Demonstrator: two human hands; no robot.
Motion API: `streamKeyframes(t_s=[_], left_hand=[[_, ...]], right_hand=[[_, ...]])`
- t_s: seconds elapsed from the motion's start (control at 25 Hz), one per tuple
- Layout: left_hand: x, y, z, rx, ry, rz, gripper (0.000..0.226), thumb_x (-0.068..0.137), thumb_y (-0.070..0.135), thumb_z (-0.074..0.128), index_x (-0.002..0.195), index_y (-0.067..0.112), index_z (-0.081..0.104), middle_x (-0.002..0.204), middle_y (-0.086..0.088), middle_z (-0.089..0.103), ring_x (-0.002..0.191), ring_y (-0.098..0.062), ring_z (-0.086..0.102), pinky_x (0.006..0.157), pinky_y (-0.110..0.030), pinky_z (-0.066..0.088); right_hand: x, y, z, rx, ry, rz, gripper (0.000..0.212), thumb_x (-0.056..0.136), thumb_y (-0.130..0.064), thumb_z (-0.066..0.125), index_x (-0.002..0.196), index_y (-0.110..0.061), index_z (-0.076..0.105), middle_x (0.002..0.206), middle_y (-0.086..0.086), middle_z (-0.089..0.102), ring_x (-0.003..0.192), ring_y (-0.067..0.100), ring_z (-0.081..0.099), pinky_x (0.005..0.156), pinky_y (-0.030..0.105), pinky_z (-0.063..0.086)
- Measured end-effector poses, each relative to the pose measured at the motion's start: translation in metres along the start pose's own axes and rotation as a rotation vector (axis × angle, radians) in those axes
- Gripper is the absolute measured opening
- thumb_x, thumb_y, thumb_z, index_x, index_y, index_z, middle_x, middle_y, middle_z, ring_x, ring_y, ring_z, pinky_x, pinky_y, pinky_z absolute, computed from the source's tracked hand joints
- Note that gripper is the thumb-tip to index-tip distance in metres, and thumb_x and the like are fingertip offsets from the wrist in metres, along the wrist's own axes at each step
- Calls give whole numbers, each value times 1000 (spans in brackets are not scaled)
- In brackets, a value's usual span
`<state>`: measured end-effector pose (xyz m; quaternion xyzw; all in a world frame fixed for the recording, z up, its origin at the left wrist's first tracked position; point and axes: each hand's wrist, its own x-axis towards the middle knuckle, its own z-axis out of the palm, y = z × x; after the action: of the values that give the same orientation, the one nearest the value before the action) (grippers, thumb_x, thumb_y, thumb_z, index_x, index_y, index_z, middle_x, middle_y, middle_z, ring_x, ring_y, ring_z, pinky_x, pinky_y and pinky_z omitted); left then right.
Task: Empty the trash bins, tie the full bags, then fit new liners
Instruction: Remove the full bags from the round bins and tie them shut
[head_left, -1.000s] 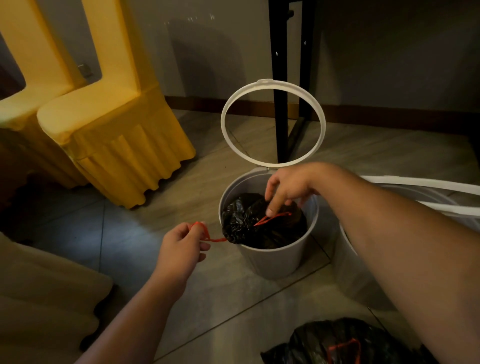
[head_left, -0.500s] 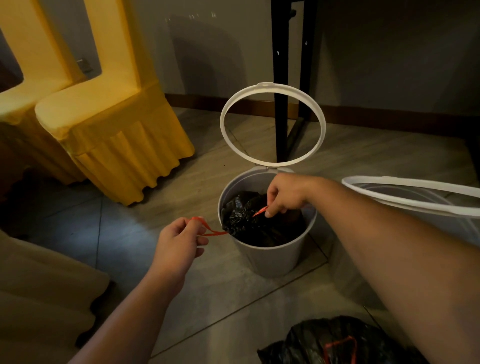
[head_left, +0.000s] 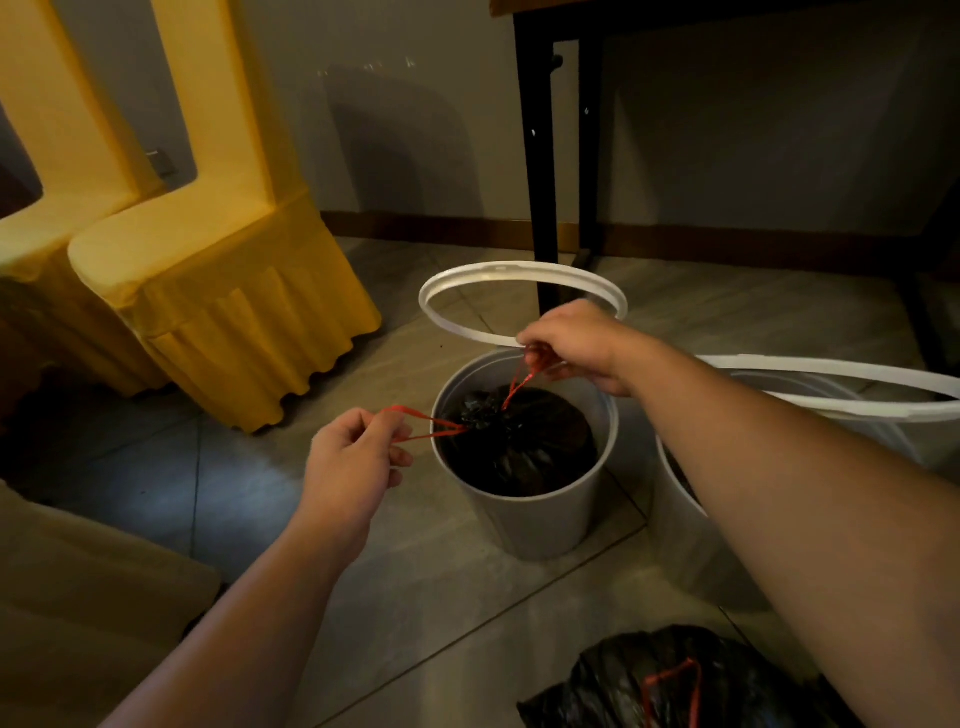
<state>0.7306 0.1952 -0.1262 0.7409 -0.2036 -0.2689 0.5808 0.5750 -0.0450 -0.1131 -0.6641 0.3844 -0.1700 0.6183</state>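
Left hand (head_left: 353, 462): fingers curled, pinching one loop of the red drawstring (head_left: 421, 423) over the floor (head_left: 415, 597), just left of the bin's rim.
Right hand (head_left: 576, 345): fingers curled round the other loop, above the far rim, against the lower arc of the white ring (head_left: 519, 267).
Drawstring: both loops run taut from the gathered mouth, one leftward across the rim, one up and back.
Black bag (head_left: 524, 447): inside the grey bin (head_left: 535, 519), mouth cinched, top below the rim.
Grey bin: upright on the tiles, its ring tilted up at the back.
Second bin (head_left: 675, 509): just beside on the right, partly behind the right forearm, its own ring raised.
Open room: bare floor left and in front.
Edges: yellow-covered chairs (head_left: 234, 291) stand apart at back left, black table legs (head_left: 540, 182) behind the ring, and another black bag (head_left: 623, 675) lies at the lower right.
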Motion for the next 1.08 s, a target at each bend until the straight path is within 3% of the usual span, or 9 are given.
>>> streamKeyframes(t_s=[0.08, 0.2, 0.32, 0.52, 0.64, 0.8, 0.88, 0.96, 1.08], left_hand=[[-3, 8, 4, -25, -24, 66, 23, 103, 27, 63, 83, 30, 73, 81, -2, 76, 60, -10, 67, 51, -26, 51], [-4, 18, 9, 8, -39, 189, 25, 110, 27, 53, 105, 46, 69, 82, 2, 77, 59, -11, 68, 51, -24, 53], [0, 21, 7, 100, -39, 246, 19, 108, 32, 57, 103, 44, 71, 75, 5, 73, 60, -12, 66, 53, -27, 54], [8, 5, -10, 309, 26, 245, 3, 97, 46, 71, 96, 48, 70, 65, 2, 66, 55, -13, 57, 54, -40, 49], [2, 6, -8, 400, 22, 272, 27, 88, 67, 70, 94, 41, 71, 72, 9, 73, 60, -8, 65, 51, -31, 50], [6, 33, 18, 385, -54, 338, 28, 86, 63, 73, 96, 37, 72, 81, 18, 76, 65, 2, 69, 47, -14, 47], [14, 52, 38, 325, -138, 334, 23, 89, 52, 78, 106, 38, 71, 91, 16, 77, 77, 2, 72, 59, -18, 55], [21, 71, 56, 318, -238, 308, 32, 92, 42, 79, 122, 38, 67, 105, 16, 75, 89, -3, 74, 76, -32, 64], [29, 86, 69, 423, -355, 358, 15, 97, 35, 72, 112, 39, 74, 100, 12, 78, 81, -8, 75, 75, -35, 65]], right_hand=[[-2, -7, 0, 127, -6, -17, 18, 93, -21, 74, 78, -14, 70, 66, 5, 70, 70, 20, 73, 85, 47, 62], [-5, -16, 0, 193, -17, -53, 18, 94, -22, 74, 78, -14, 68, 55, 3, 63, 58, 19, 68, 75, 43, 63], [-5, -22, 0, 300, 57, -65, 12, 95, -18, 72, 85, -13, 71, 55, 2, 56, 47, 17, 56, 60, 35, 60], [2, -19, -6, 333, 348, 13, 13, 99, -23, 70, 90, -14, 65, 52, -2, 46, 37, 9, 42, 48, 28, 52], [-2, -21, -5, 354, 301, 11, 22, 99, -27, 70, 81, -16, 62, 52, -2, 50, 44, 13, 49, 49, 28, 52], [-13, -34, 6, 295, 3, -109, 27, 97, -26, 73, 72, -18, 66, 63, 0, 58, 55, 14, 54, 59, 31, 52], [-16, -39, 11, 269, -74, -160, 22, 94, -24, 74, 73, -19, 71, 70, 2, 66, 66, 15, 62, 72, 37, 51], [-20, -42, 14, 236, -116, -202, 14, 88, -23, 73, 75, -20, 74, 75, 0, 70, 78, 16, 65, 88, 47, 49], [-24, -42, 14, 227, -178, -231, 15, 83, -24, 70, 69, -23, 77, 78, -1, 71, 87, 17, 67, 110, 61, 43]])
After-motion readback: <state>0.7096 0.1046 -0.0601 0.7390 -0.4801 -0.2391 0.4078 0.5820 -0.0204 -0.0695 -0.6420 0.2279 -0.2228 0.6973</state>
